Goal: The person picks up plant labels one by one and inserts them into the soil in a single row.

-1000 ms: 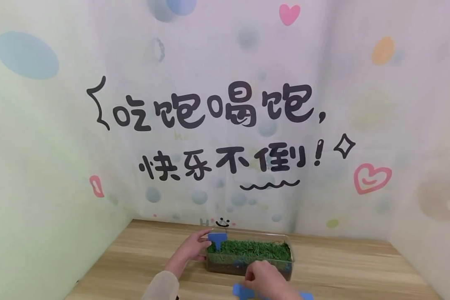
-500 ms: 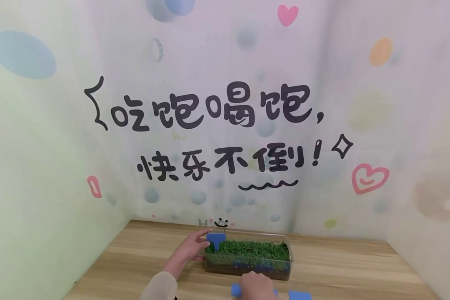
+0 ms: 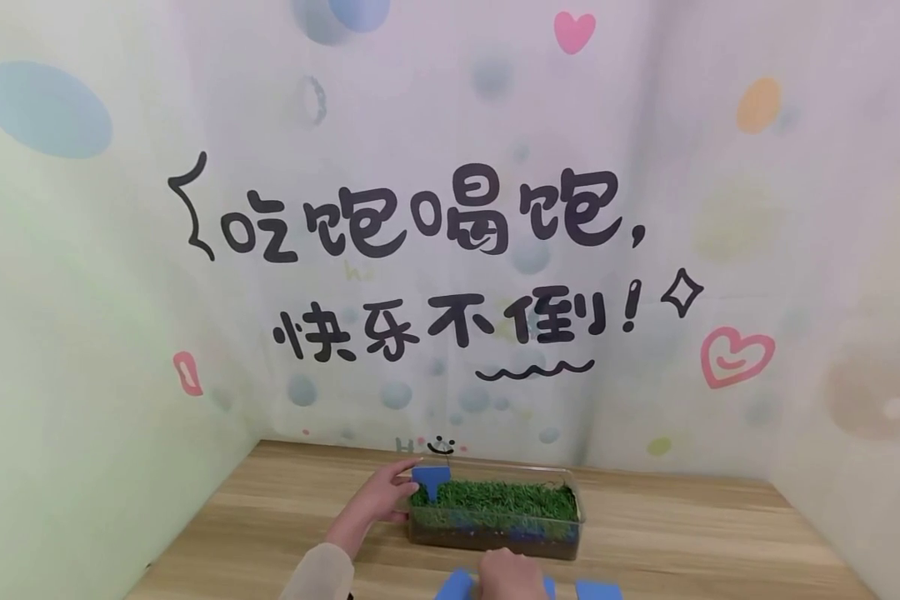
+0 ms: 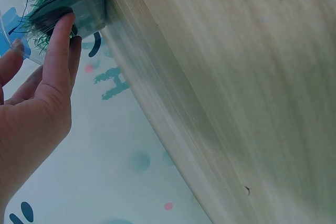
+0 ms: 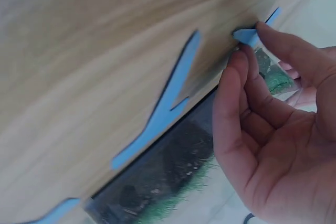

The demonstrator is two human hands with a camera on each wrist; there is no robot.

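My left hand (image 3: pixel 381 498) rests against the left end of a clear plastic box (image 3: pixel 495 542) filled with dark soil and short green grass (image 3: pixel 510 500). Its straight fingers (image 4: pixel 59 56) touch the end wall. The thumb lies by a blue T-shaped plant label (image 3: pixel 431 481) that stands upright in the grass. In front of the box, at the lower edge of the head view, is my right hand (image 3: pixel 512 575). In the right wrist view it pinches a blue plant label (image 5: pixel 245 36) between thumb and fingertips, just above the table; the hand hides part of it.
Another blue label (image 3: pixel 600 591) lies to the right of my right hand. A T-shaped blue label (image 5: pixel 168 103) shows in the right wrist view, near the box. The wooden table (image 3: pixel 682 533) meets a printed backdrop (image 3: pixel 450 400) behind the box.
My right hand has come nearer and slightly left from beside the box front. The blue label left of it has tilted up. My left hand stays at the box.
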